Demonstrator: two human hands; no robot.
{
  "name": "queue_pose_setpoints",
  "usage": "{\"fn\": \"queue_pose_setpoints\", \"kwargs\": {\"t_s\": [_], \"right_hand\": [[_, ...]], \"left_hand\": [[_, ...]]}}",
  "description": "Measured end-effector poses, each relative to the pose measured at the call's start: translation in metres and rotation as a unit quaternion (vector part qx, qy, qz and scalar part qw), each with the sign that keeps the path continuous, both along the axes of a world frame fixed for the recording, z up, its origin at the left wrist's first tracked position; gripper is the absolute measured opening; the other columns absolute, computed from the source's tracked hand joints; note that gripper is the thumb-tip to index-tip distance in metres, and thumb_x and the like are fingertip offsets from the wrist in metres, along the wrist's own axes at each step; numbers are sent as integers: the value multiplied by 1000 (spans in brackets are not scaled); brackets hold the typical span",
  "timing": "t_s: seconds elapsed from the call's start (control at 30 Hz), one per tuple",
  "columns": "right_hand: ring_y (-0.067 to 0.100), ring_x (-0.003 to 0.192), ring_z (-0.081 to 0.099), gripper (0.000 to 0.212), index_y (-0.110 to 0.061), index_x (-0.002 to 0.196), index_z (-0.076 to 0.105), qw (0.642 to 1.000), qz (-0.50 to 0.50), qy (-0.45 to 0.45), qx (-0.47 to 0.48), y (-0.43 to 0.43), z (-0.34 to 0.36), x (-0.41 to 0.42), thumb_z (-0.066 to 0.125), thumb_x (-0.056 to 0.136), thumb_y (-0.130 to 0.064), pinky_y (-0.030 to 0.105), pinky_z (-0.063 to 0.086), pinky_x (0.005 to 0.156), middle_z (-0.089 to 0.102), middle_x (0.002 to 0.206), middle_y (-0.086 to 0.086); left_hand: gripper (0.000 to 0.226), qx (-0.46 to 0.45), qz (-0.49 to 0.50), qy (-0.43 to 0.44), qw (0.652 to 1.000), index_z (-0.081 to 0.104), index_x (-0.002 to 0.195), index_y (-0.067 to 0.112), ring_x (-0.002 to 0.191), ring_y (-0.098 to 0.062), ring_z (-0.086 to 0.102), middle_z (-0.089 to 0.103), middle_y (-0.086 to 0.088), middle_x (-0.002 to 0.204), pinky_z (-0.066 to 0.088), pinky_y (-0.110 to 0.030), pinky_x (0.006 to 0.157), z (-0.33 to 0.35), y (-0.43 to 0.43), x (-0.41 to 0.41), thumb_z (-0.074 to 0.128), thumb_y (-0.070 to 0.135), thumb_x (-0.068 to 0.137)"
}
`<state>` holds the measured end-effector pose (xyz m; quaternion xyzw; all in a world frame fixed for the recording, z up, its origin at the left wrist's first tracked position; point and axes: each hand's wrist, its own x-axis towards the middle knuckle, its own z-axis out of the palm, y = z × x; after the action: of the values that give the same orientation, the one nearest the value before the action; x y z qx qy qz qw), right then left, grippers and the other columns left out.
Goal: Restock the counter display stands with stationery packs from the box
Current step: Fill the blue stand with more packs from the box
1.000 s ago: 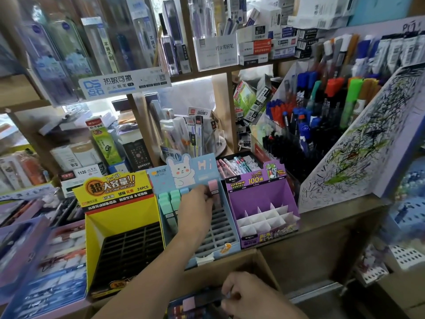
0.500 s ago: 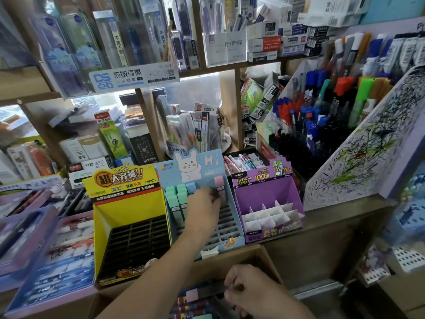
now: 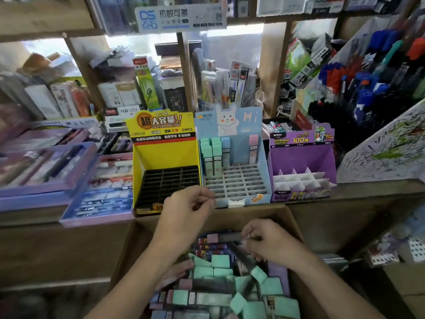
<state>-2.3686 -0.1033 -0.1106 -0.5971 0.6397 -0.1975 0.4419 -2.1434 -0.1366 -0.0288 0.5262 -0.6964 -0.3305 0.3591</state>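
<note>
We're hovering our left hand [image 3: 186,215], loosely curled and empty, over the far rim of the box [image 3: 230,218]; our right hand [image 3: 271,246] is pinching a pink-capped pack [image 3: 226,237] inside it.

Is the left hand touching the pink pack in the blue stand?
Apart. The head view shows the left hand by the front of the blue stand, empty grid slots between it and the pink pack.

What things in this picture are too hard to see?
Head view:
- Whether the right hand grips a pack: its own fingers cover it.
- Whether the left hand pinches anything: blurred.
- Print on the packs in the box: blurred and small.
- The box's near end: cut off by the bottom edge.
</note>
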Motion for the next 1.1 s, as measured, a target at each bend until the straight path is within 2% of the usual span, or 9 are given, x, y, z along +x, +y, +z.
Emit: {"fn": "queue_pose_setpoints", "kwargs": {"t_s": [0.2, 0.3, 0.4, 0.47, 0.53, 0.6, 0.77, 0.97, 1.1], "right_hand": [[8, 99, 67, 11, -29, 104, 68, 997, 36, 58, -19, 1, 10, 12, 71, 95, -23, 30, 57, 87, 71, 104, -6], [4, 101, 61, 15, -30, 109, 66, 990, 71, 112, -42, -1, 13, 19, 71, 95, -26, 25, 51, 86, 63, 109, -12], [15, 114, 56, 32, -25, 127, 62, 972, 120, 187, -72, -5, 13, 31, 69, 96, -27, 35, 48, 99, 57, 122, -7], [22, 129, 47, 49, -23, 143, 51, 958, 146, 241, -60, -7, 10, 39, 66, 97, -31, 44, 39, 112, 53, 136, -2], [26, 136, 39, 59, -22, 149, 43, 942, 161, 292, -35, -8, 4, 44, 65, 97, -37, 46, 32, 114, 47, 143, 0], [27, 136, 37, 63, -22, 149, 42, 932, 163, 323, -28, -7, -2, 46, 67, 94, -43, 46, 32, 112, 45, 141, 1], [26, 129, 40, 59, -25, 136, 49, 924, 144, 353, -36, -5, -7, 43, 71, 86, -48, 43, 34, 108, 46, 130, 0], [25, 118, 44, 29, -31, 102, 62, 929, 143, 341, -3, -4, -6, 42, 70, 82, -51, 40, 33, 101, 47, 111, -3], [21, 111, 45, 18, -33, 96, 60, 947, 119, 299, -16, -3, -5, 43, 73, 86, -40, 40, 30, 96, 49, 104, -7]], "left_hand": [[18, 125, 3, -74, 989, 71, 102, 34, 86, 7, 67, 71, 14, 99, 55, -11, 64, -41, 30, 44, 73, 19, 92], [32, 159, -14, -151, 976, 68, 119, 32, 107, -1, 64, 69, 12, 112, 52, -17, 85, -51, 38, 58, 76, 29, 88], [46, 180, -18, -247, 952, 59, 134, 35, 114, -15, 64, 64, 8, 126, 54, -28, 91, -52, 41, 62, 72, 42, 90], [45, 212, -20, -249, 945, 57, 136, 33, 107, -12, 68, 63, 10, 125, 59, -31, 84, -55, 42, 64, 70, 31, 93], [46, 239, -22, -238, 941, 58, 133, 31, 94, 6, 61, 57, 26, 107, 59, -17, 70, -64, 41, 67, 69, 13, 92], [45, 236, -19, -257, 937, 60, 129, 32, 85, 7, 55, 50, 27, 97, 48, -7, 56, -67, 39, 69, 68, 9, 90], [29, 256, 17, -233, 938, 64, 114, 18, 106, -14, 65, 59, 1, 115, 57, -31, 90, -75, 35, 73, 76, 19, 88], [37, 249, 21, -295, 922, 64, 111, 22, 96, -13, 60, 60, 5, 101, 55, -30, 86, -70, 33, 72, 78, 44, 83], [43, 284, 19, -291, 913, 65, 118, 22, 96, -13, 61, 61, 4, 105, 54, -27, 86, -71, 29, 74, 84, 29, 79]]}}
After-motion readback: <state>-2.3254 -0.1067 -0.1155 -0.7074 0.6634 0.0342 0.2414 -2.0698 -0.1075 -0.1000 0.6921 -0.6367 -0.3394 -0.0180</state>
